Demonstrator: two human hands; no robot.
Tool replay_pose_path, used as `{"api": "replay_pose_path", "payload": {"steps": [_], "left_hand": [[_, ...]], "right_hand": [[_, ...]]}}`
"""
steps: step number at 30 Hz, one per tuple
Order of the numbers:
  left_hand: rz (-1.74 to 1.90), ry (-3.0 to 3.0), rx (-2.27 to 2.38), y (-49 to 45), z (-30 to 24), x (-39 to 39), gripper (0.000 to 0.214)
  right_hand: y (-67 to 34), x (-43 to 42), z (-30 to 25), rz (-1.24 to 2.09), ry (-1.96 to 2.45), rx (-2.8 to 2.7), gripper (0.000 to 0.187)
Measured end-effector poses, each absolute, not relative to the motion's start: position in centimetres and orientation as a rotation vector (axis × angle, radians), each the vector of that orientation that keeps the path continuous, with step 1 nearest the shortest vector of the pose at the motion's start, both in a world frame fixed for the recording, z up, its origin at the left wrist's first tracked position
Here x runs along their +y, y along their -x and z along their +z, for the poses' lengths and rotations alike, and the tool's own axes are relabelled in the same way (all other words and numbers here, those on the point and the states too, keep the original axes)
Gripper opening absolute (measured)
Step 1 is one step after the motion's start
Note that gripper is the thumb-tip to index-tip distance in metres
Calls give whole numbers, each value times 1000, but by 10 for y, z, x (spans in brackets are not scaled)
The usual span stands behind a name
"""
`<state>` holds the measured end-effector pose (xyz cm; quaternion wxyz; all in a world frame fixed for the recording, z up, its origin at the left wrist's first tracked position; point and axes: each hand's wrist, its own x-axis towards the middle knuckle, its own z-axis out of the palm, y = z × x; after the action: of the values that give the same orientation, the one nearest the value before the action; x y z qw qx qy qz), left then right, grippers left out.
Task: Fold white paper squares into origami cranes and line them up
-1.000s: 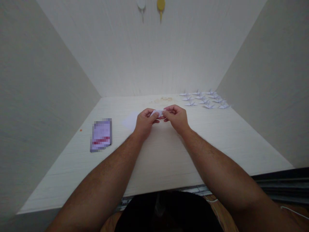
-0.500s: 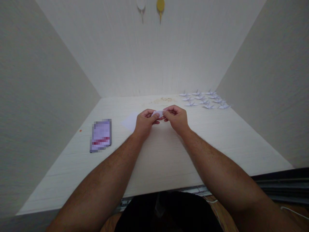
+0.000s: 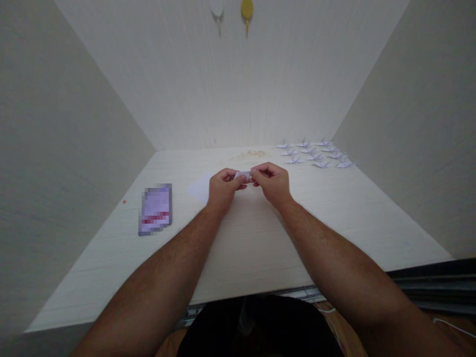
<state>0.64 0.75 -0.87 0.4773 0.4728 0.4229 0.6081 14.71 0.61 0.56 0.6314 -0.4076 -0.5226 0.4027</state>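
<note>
A small folded piece of white paper (image 3: 242, 174) is held between my two hands over the middle of the table. My left hand (image 3: 224, 186) pinches its left part, with the thumb lying on top. The fingertips of my right hand (image 3: 273, 179) close on its right end. The fingers cover much of the paper, so its exact folded shape is hard to make out. Partly behind my left hand, a flat white sheet of paper (image 3: 198, 187) lies on the table.
Several folded paper cranes (image 3: 314, 154) stand in rows at the back right. A blurred purple rectangular object (image 3: 155, 209) lies on the left, with a tiny orange-red speck (image 3: 124, 202) beside it. Walls enclose the white table (image 3: 256, 248) at the back and sides. White and yellow hooks (image 3: 247, 12) hang above.
Both hands keep hold of the folded paper in nearly the same place. The right fingers have shifted slightly at its right end.
</note>
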Motion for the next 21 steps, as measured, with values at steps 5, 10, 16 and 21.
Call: {"api": "replay_pose_path", "payload": {"steps": [5,10,16,21], "left_hand": [[1480,-1129,1024,-7,-9,8,30],[1454,-1129,1035,-6,-9,7,33],[1436,-1122,1032,-6,-6,6,34],[1420,-1109,1023,-6,-8,7,36]], "right_hand": [[-148,7,5,889,948,-1215,13],[-147,8,4,887,936,-1217,15],[-148,7,4,901,923,-1216,13],[-149,8,2,882,948,-1243,14]]}}
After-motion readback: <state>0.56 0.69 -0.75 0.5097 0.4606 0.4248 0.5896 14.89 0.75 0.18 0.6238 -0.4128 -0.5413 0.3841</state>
